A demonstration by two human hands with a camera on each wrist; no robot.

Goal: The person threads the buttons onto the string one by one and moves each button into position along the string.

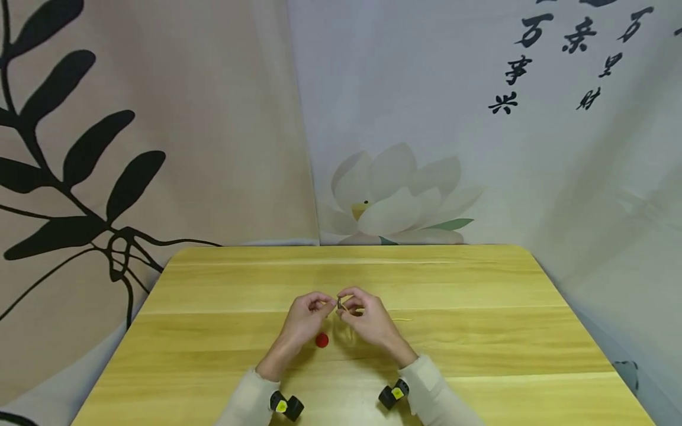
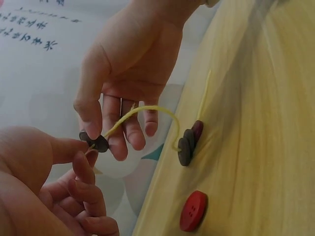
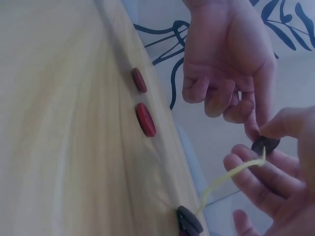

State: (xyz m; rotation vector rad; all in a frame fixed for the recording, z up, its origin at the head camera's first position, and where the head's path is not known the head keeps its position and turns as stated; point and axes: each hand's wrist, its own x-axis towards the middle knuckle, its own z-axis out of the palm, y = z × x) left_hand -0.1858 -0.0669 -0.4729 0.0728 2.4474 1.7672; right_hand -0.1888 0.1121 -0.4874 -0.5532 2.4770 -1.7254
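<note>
Above the table, my left hand (image 1: pixel 303 320) and right hand (image 1: pixel 372 320) meet at a small dark button (image 2: pixel 101 144). My right thumb and fingers hold this button. On its other side, my left thumb and index finger pinch the tip of a yellow string (image 2: pixel 153 107) that passes through it. From the button the string arcs down to several threaded buttons on the table, including a dark grey button (image 2: pixel 184 152) and a dark red button (image 2: pixel 197 130). A loose red button (image 2: pixel 193 211) lies near my left hand.
Two loose red buttons appear in the right wrist view, a nearer red button (image 3: pixel 146 120) and a farther red button (image 3: pixel 140 80). The wooden table (image 1: pixel 213 284) ends at a printed cloth backdrop (image 1: pixel 240 118).
</note>
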